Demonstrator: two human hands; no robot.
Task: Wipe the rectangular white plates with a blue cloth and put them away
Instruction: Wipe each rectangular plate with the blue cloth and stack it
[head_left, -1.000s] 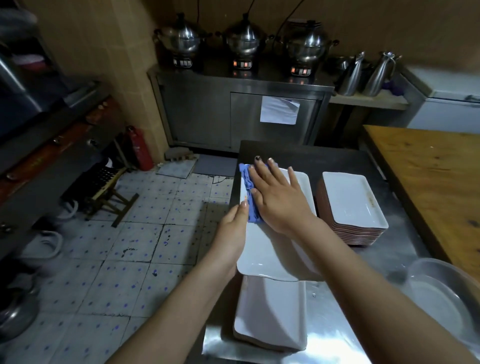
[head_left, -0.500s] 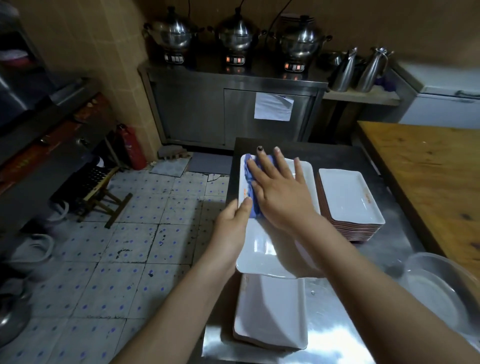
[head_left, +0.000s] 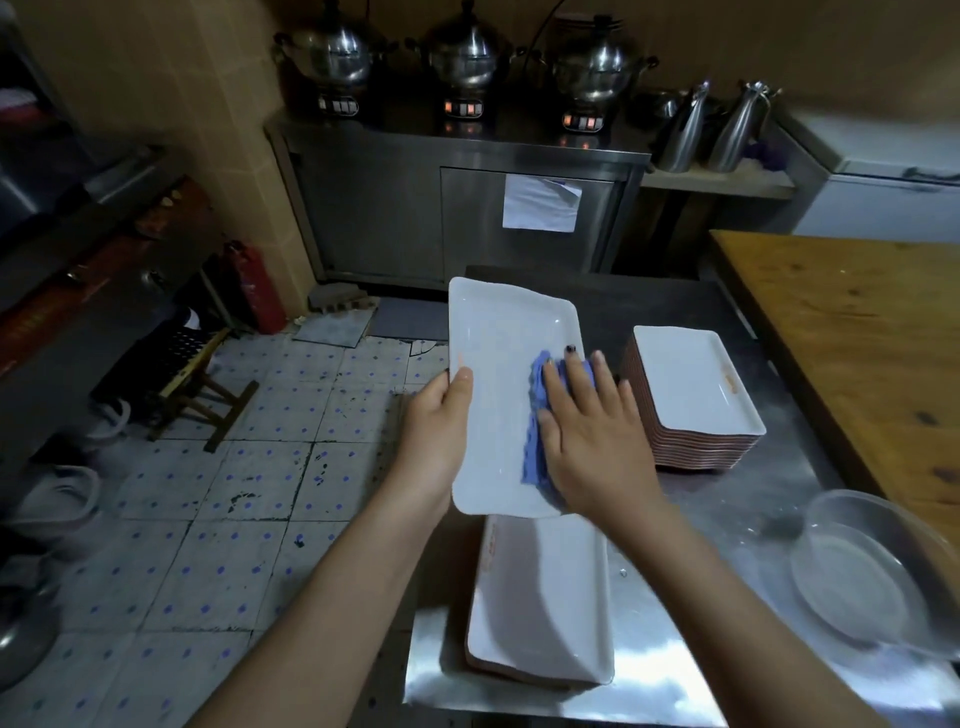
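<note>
Crumpled blue cloth (head_left: 533, 457) is largely hidden beneath the right hand (head_left: 592, 436), which lies flat, fingers straight, pressing it onto a glossy rectangular white plate (head_left: 506, 364); left hand (head_left: 439, 431) grips that plate's left rim, thumb on top, fingers concealed underneath; plate is held above a brushed steel worktop (head_left: 727, 519), partly covering a stack of matching plates (head_left: 540, 597); clear plastic bowl (head_left: 872, 571) is cut off at right.

Dim kitchen: blue-dotted tiled floor (head_left: 208, 519), steel cabinet (head_left: 374, 218) under three pots (head_left: 462, 52), wooden table (head_left: 857, 338) at right.
</note>
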